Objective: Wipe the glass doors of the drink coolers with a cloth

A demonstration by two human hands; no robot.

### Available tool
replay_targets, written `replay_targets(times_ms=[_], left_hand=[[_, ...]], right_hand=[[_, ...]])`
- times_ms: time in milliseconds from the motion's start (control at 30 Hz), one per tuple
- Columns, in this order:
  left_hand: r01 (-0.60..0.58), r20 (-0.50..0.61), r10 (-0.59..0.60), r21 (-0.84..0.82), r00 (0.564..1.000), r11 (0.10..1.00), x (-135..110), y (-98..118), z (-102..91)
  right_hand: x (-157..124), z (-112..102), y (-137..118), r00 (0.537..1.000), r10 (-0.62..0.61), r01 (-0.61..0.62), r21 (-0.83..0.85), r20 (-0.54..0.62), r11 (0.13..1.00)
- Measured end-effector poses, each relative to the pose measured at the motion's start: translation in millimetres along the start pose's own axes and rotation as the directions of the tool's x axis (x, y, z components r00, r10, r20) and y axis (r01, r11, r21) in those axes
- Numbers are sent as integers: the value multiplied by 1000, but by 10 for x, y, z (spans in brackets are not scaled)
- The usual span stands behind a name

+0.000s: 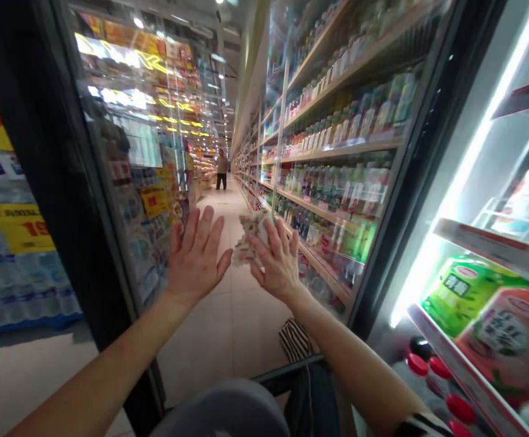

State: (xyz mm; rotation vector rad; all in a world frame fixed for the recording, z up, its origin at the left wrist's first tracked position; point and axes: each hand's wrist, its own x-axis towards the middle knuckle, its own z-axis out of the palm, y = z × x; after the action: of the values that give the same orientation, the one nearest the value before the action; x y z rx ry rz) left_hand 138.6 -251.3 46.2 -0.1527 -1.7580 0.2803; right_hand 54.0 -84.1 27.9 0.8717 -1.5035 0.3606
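My left hand (pixel 195 258) lies flat against a glass cooler door (pixel 232 315), fingers stretched out and nothing in it. Beside it, my right hand (pixel 279 261) holds a crumpled pale cloth (pixel 249 243) with a reddish pattern to the glass. The cloth sticks out to the left of the right hand's fingers and above them; the part under the palm is hidden. A dark frame (pixel 396 176) edges the door, which stands swung open beside the cooler shelves.
Close on the right are lit cooler shelves (pixel 487 243) with green and red pouches (pixel 510 340) and red-capped bottles (pixel 417 364). Bottle packs (pixel 23 279) under yellow price signs (pixel 23 227) stand on the left. Through the glass, a person (pixel 221 170) stands far down the aisle.
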Motion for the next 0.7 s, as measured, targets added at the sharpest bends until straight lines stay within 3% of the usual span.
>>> replay_targets(times_ms=[33, 100, 167, 233, 267, 333, 400, 500, 567, 633, 700], left_hand=[[3, 3, -3, 2, 1000, 1000, -2, -2, 0], [11, 5, -11, 5, 1000, 1000, -4, 3, -1], [20, 3, -20, 3, 1000, 1000, -5, 18, -4], [30, 9, -31, 4, 999, 1000, -8, 37, -11], [34, 14, -34, 6, 999, 999, -9, 45, -15], [41, 27, -41, 9, 999, 999, -15, 56, -22], [48, 40, -48, 16, 998, 999, -20, 57, -26], [46, 53, -48, 40, 997, 998, -24, 42, -27], [46, 57, -49, 47, 997, 998, -24, 35, -28], [57, 55, -59, 43, 997, 997, -21, 37, -29], [54, 35, -56, 48, 998, 997, -16, 50, -30]], right_hand=[[-8, -10, 149, 999, 18, -19, -29, -29, 999], [30, -19, 538, 966, 179, -195, -68, -188, 979], [122, -10, 866, 862, 352, -388, -27, -363, 921], [217, 14, 943, 801, 416, -447, 32, -432, 894], [246, 30, 862, 812, 406, -428, 45, -419, 903], [247, 64, 507, 889, 325, -330, 40, -324, 943], [183, 88, 59, 973, 178, -175, 33, -147, 984], [79, 89, -281, 999, -12, 14, 64, -37, 998], [61, 66, -120, 998, 26, -23, 45, -58, 999], [84, 26, 243, 971, 198, -199, 4, -135, 980], [118, -13, 569, 862, 441, -456, -3, -251, 890]])
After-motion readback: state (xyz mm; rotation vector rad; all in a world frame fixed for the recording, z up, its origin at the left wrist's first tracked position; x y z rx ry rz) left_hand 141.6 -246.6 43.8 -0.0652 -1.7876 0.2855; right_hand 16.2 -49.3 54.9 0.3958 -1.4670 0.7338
